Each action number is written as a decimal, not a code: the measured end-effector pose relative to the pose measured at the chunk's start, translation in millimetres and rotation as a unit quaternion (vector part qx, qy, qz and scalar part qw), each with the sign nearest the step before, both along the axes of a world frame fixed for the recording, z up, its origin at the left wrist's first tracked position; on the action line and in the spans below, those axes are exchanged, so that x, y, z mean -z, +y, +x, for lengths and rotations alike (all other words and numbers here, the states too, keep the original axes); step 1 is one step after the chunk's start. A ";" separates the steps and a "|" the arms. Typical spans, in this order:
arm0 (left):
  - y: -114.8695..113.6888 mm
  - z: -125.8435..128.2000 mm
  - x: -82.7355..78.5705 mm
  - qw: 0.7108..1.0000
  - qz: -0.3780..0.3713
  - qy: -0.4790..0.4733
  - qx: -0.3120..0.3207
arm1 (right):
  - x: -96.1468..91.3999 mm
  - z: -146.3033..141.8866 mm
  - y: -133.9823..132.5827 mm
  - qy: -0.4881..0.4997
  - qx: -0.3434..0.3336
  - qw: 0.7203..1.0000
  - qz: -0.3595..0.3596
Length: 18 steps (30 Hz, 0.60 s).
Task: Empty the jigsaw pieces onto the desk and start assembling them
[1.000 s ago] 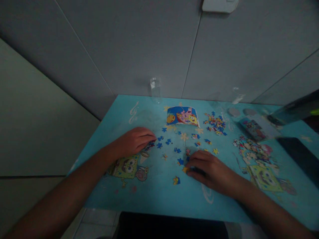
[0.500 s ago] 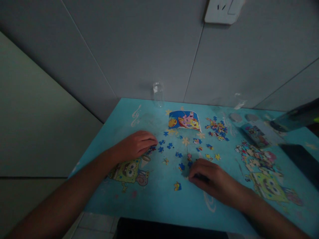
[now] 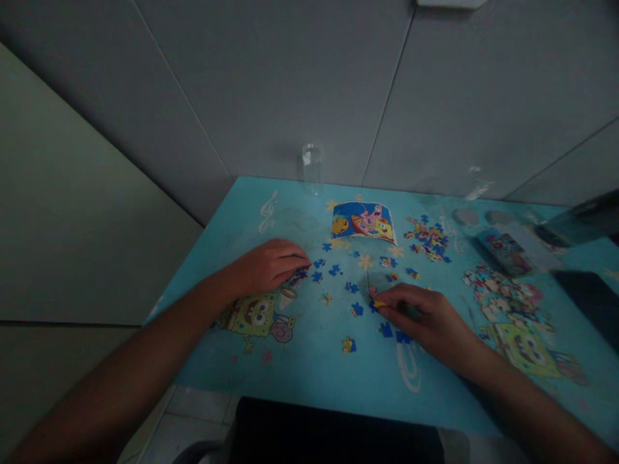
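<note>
My left hand (image 3: 268, 264) lies palm down on the turquoise table (image 3: 300, 361), its curled fingertips pressing on a small cluster of joined puzzle pieces (image 3: 298, 276). My right hand (image 3: 425, 316) hovers low over the table's middle, fingers pinched on a small yellow puzzle piece (image 3: 380, 303). Loose blue pieces (image 3: 333, 270) lie scattered between the two hands, and two more (image 3: 385, 330) sit just under the right hand. A single yellow-and-blue piece (image 3: 349, 345) lies nearer to me.
A picture card (image 3: 362, 222) lies at the back, with a clear glass jar (image 3: 312, 167) behind it by the wall. A heap of mixed pieces (image 3: 428, 235) and a partly joined patch (image 3: 503, 293) lie to the right, beside a small box (image 3: 505, 251).
My right hand has lifted and shifted slightly right and away, now pinching a yellow piece; two blue pieces it covered are uncovered. The left hand stays put. The camera tilted a little.
</note>
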<state>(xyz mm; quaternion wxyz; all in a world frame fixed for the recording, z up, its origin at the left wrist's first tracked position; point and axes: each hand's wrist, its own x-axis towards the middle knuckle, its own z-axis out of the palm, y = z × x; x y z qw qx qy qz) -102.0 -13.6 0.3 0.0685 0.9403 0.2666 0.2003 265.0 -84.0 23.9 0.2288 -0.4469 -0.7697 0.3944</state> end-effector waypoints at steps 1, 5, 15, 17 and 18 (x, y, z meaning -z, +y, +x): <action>0.2 -0.8 -0.6 1.000 0.001 0.002 -0.001 | 0.6 0.0 -0.1 -0.003 0.008 1.000 -0.006; 4.0 -10.5 -3.1 1.000 0.015 0.013 -0.019 | 1.3 -0.4 0.1 0.004 0.043 0.999 -0.026; -23.1 21.6 -14.8 0.999 0.026 0.002 0.038 | -1.6 0.0 2.4 0.014 -0.005 1.000 0.002; -40.5 43.4 -16.2 0.996 0.010 0.022 0.089 | -1.8 -0.7 2.7 0.014 -0.013 1.000 0.006; -48.5 53.1 -16.3 0.993 0.008 0.030 0.116 | -1.8 -1.2 2.7 0.014 -0.011 1.000 0.005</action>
